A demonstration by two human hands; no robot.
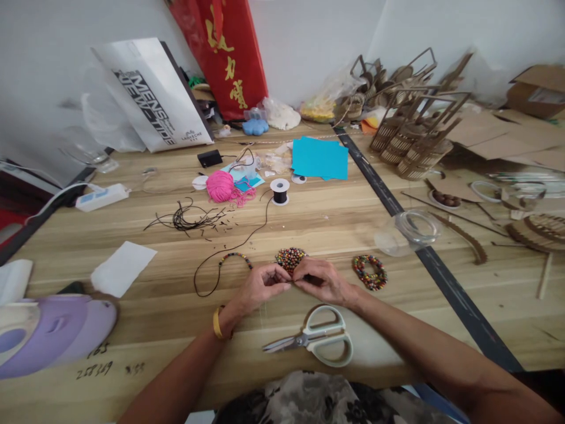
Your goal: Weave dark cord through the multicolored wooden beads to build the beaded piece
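Observation:
My left hand (265, 285) and my right hand (321, 280) meet at the middle of the table, fingertips pinched together. Both hold the dark cord; the exact spot between the fingertips is too small to make out. From my left hand a string of colorful beads (236, 255) curves left, and its black cord (195, 284) loops up to a white spool (279, 191). Just behind the fingers lies a pile of colorful beads (290, 257), partly hidden by them. A coiled beaded bracelet (369, 272) rests to the right. White-handled scissors (309, 337) lie partly open in front of my hands.
Behind are black cord scraps (188, 218), pink yarn (219, 186) and blue sheets (320, 158). At left sit a white paper (123, 268) and a purple device (66, 330). Clear round containers (415, 228) and wooden basket-like models (410, 147) stand to the right.

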